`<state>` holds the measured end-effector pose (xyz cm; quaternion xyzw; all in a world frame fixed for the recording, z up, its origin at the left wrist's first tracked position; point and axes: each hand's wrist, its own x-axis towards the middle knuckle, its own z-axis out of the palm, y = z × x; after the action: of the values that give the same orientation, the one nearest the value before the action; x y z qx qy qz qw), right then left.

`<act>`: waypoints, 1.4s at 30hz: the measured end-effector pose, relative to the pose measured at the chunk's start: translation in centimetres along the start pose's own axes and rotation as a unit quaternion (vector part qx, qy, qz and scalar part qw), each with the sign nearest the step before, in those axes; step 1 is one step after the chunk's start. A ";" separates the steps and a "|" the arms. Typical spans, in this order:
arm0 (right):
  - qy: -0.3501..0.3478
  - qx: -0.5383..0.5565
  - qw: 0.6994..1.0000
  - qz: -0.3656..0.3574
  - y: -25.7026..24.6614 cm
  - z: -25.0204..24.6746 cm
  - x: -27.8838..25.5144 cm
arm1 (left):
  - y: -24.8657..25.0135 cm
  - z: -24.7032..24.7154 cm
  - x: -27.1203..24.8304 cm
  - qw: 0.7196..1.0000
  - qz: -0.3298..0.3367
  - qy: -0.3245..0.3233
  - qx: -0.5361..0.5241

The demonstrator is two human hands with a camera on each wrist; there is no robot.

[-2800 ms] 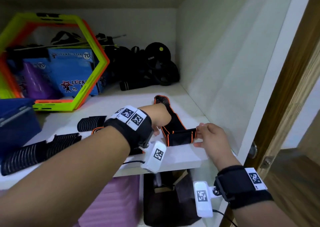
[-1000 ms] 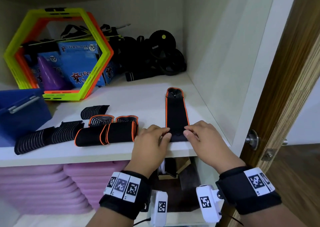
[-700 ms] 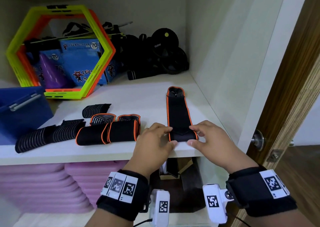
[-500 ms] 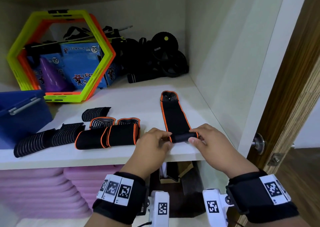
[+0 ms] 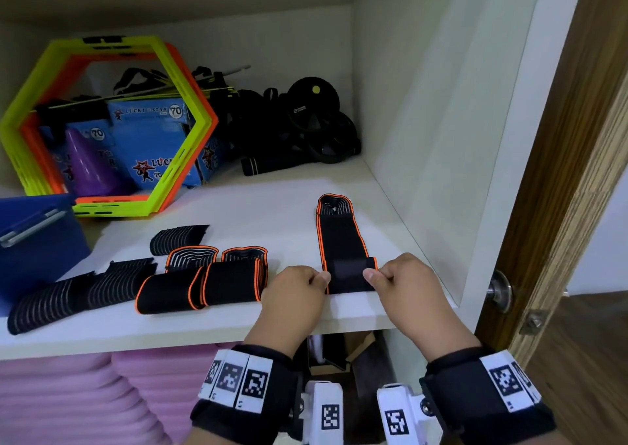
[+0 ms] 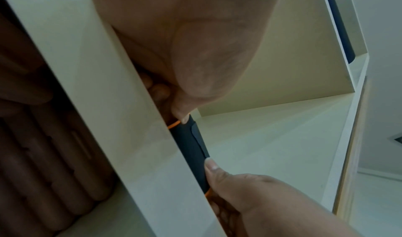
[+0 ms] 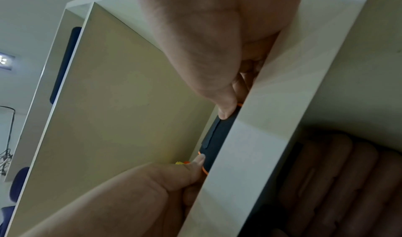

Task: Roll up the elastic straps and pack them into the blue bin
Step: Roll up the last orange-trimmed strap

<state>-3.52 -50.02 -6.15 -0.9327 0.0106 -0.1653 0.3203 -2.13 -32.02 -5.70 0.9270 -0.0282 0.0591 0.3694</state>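
Observation:
A black elastic strap with orange edging (image 5: 339, 237) lies straight on the white shelf (image 5: 272, 206), running away from me. Its near end is turned over into a short roll (image 5: 350, 274) at the shelf's front edge. My left hand (image 5: 316, 279) pinches the roll's left end, and my right hand (image 5: 373, 278) pinches its right end. The left wrist view shows the roll (image 6: 191, 151) between both thumbs, as does the right wrist view (image 7: 217, 137). The blue bin (image 5: 37, 240) stands at the far left of the shelf.
Two rolled orange-edged straps (image 5: 204, 285) lie left of my hands, with several striped black straps (image 5: 68, 295) beyond them. Hexagonal yellow and orange rings (image 5: 108, 125), blue boxes and black gear fill the back. The cupboard wall (image 5: 424, 138) stands close on the right. Pink mats (image 5: 102, 393) lie below.
The strap was crumpled and is now laid out straight. Over the last second both hands have turned its near end over into a roll that has grown thicker.

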 end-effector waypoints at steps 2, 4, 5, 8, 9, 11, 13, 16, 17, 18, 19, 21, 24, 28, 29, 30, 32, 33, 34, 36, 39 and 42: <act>-0.007 0.011 1.000 0.013 -0.3 -0.2 0.2 | 0.3 0.0 0.1 1.000 -0.012 0.000 0.015; -0.011 0.027 0.999 0.022 -0.4 -0.3 0.3 | 0.5 0.1 0.0 0.999 -0.018 0.003 0.037; -0.017 0.035 0.999 0.028 -0.4 -0.4 0.4 | 0.5 0.2 0.0 0.999 -0.014 0.011 0.043; -0.015 0.053 0.998 0.035 0.0 -0.4 0.6 | 0.2 0.2 -0.3 0.998 0.019 0.051 -0.014; -0.005 0.067 0.997 0.031 0.1 -0.4 0.5 | 0.0 0.2 -0.5 0.997 0.036 0.055 -0.030; -0.004 0.106 0.994 0.021 0.0 -0.5 0.2 | -0.5 0.2 -0.5 0.996 0.065 0.047 -0.027; -0.019 0.107 0.994 0.005 0.1 -0.4 0.2 | -0.7 0.2 -0.6 0.996 0.080 0.047 -0.008; -0.021 0.082 0.996 -0.011 0.4 -0.1 0.2 | -0.8 0.4 -0.7 0.994 0.091 0.058 0.013; -0.020 0.066 0.997 -0.018 0.4 0.0 0.2 | -0.9 0.4 -0.8 0.994 0.092 0.061 0.028; -0.018 0.046 0.998 -0.028 0.4 0.1 0.2 | -0.9 0.4 -0.8 0.993 0.096 0.061 0.041; -0.019 0.024 0.999 -0.041 0.4 0.2 0.1 | -0.8 0.2 -1.0 0.993 0.093 0.052 0.047; -0.027 0.000 0.998 -0.052 0.5 0.2 -0.1 | -0.6 -0.2 -1.3 0.996 0.080 0.018 0.035; -0.078 -0.003 0.996 -0.048 0.7 -0.6 -0.1 | -0.4 -0.7 -1.4 0.995 0.080 -0.016 0.050; -0.159 -0.019 0.986 -0.049 0.7 -1.7 0.7 | -0.6 -0.5 -1.2 0.992 0.089 -0.013 0.086; -0.165 -0.021 0.985 -0.049 0.5 -1.9 1.0 | -0.6 -0.4 -1.1 0.992 0.087 -0.008 0.094; -0.166 -0.022 0.985 -0.048 0.3 -2.0 1.3 | -0.6 -0.3 -1.0 0.991 0.087 -0.003 0.100; -0.167 -0.028 0.984 -0.051 0.3 -1.9 1.8 | -0.6 -0.1 -0.8 0.991 0.082 0.008 0.107; -0.167 -0.028 0.985 -0.039 0.3 -1.9 2.0 | -0.6 0.1 -0.7 0.991 0.077 0.015 0.111; -0.163 -0.020 0.986 -0.027 0.4 -1.9 2.1 | -0.6 0.3 -0.6 0.991 0.072 0.024 0.115; -0.160 -0.003 0.987 -0.004 0.6 -1.9 2.4 | -0.7 0.6 -0.4 0.991 0.056 0.035 0.120; -0.141 0.011 0.990 0.021 0.4 -1.9 2.6 | -0.6 0.9 0.0 0.993 0.030 0.033 0.112; -0.133 0.015 0.990 0.038 0.2 -1.8 2.6 | -0.5 1.1 0.2 0.991 0.019 0.043 0.128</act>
<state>-1.60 -51.64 -4.14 -0.9405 0.0005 -0.0279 0.3386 -1.83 -32.43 -6.77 0.9626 -0.0219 0.1089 0.2470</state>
